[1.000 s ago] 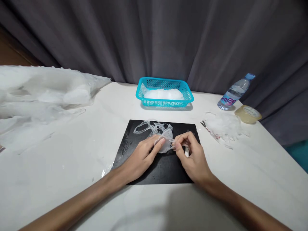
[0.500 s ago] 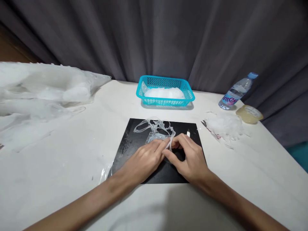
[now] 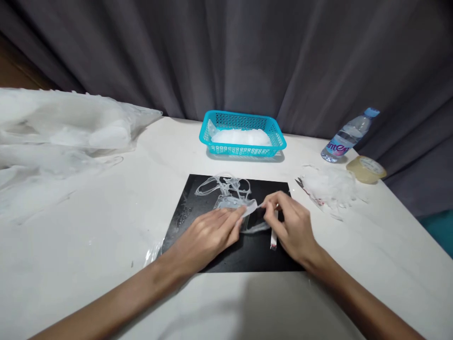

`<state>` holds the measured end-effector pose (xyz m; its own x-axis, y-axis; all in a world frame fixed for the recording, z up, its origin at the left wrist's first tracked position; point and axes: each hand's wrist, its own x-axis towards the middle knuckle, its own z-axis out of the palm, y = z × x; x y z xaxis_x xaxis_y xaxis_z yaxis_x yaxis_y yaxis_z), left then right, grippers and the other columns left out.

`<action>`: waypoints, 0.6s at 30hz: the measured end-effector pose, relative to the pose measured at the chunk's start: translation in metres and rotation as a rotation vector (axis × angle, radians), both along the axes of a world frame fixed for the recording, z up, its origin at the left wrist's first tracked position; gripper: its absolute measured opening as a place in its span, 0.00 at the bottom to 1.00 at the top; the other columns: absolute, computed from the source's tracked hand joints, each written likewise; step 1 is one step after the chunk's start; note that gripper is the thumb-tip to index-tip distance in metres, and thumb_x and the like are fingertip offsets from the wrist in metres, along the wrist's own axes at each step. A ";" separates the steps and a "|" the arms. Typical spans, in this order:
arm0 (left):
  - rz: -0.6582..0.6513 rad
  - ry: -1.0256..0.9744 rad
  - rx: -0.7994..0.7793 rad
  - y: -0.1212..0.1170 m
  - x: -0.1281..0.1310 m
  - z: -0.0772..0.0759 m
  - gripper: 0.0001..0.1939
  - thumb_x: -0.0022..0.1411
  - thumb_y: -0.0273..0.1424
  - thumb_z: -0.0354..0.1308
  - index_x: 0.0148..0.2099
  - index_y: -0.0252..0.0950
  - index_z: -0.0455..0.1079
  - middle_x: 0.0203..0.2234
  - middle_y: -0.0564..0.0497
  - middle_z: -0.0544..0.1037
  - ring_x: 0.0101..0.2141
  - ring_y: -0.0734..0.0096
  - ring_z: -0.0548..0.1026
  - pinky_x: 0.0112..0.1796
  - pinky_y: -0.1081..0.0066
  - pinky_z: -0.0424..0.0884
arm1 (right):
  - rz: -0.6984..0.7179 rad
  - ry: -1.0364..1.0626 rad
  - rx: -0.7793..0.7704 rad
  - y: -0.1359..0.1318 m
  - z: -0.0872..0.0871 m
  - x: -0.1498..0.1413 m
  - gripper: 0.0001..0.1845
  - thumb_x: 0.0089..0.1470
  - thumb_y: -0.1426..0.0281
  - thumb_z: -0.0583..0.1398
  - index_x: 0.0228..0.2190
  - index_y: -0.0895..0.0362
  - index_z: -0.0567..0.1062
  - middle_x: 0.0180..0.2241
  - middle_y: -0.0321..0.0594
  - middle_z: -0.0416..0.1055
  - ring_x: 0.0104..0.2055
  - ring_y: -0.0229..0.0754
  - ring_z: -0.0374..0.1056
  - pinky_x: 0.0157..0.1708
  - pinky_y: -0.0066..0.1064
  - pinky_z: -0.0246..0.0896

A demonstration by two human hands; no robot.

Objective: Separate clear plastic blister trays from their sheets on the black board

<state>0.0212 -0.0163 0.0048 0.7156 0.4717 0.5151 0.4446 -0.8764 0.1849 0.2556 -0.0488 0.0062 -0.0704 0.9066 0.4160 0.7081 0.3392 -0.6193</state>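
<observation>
On the black mat (image 3: 184,245) lies a clear plastic piece (image 3: 226,203) with thin translucent strips (image 3: 212,184) looped behind it. My left hand (image 3: 212,233) is closed over its near side, thumb and fingers gripping a curved translucent plastic sheet (image 3: 249,208). Just to the right, my right hand (image 3: 288,224) pinches a thin strip that stretches from the edge of that sheet. Another pale strip (image 3: 256,229) curves over the mat below. Partly under my right hand is a slim white-handled tool (image 3: 273,240); its far end is hidden.
A turquoise basket (image 3: 244,150) holding white material stands at the back. To the right are scissors (image 3: 306,189), a heap of white scraps (image 3: 331,186), a tape roll (image 3: 366,170) and a water bottle (image 3: 347,139). Large translucent plastic bags (image 3: 71,120) lie at left.
My right hand has moved right, away from my left, drawing the strip out between them. The curved sheet at my left fingertips and the white-handled tool now show more.
</observation>
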 end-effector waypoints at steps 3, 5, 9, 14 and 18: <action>0.127 -0.072 -0.338 0.004 -0.008 0.004 0.16 0.79 0.33 0.45 0.44 0.35 0.73 0.32 0.53 0.81 0.29 0.71 0.79 0.33 0.73 0.73 | -0.266 -0.095 0.013 0.010 -0.009 0.013 0.10 0.64 0.74 0.56 0.29 0.53 0.64 0.30 0.37 0.72 0.31 0.43 0.65 0.35 0.35 0.55; 0.220 -0.102 -0.533 0.009 -0.012 0.008 0.23 0.79 0.38 0.44 0.32 0.36 0.68 0.22 0.57 0.72 0.22 0.75 0.71 0.27 0.74 0.66 | -0.244 -0.077 -0.015 0.012 -0.010 0.015 0.13 0.61 0.75 0.57 0.27 0.52 0.61 0.27 0.35 0.69 0.31 0.42 0.64 0.34 0.35 0.54; 0.252 -0.198 -0.762 0.018 -0.012 0.014 0.21 0.77 0.44 0.46 0.37 0.37 0.69 0.23 0.58 0.70 0.24 0.74 0.68 0.27 0.74 0.62 | 0.002 0.144 -0.067 0.006 0.000 0.006 0.12 0.60 0.77 0.58 0.27 0.53 0.64 0.29 0.35 0.69 0.32 0.40 0.64 0.34 0.33 0.58; 0.244 -0.211 -0.882 0.020 0.000 0.020 0.16 0.73 0.45 0.54 0.54 0.41 0.70 0.27 0.59 0.75 0.27 0.72 0.70 0.30 0.73 0.64 | 0.088 0.419 -0.177 0.001 0.008 -0.005 0.10 0.63 0.69 0.62 0.29 0.53 0.69 0.30 0.34 0.70 0.32 0.39 0.67 0.34 0.31 0.63; 0.221 -0.234 -0.876 0.024 0.008 0.019 0.15 0.69 0.46 0.60 0.45 0.39 0.74 0.36 0.55 0.77 0.33 0.69 0.72 0.34 0.72 0.64 | 0.054 0.445 -0.166 0.004 0.001 -0.010 0.07 0.64 0.67 0.62 0.36 0.53 0.69 0.31 0.33 0.70 0.31 0.37 0.69 0.34 0.31 0.65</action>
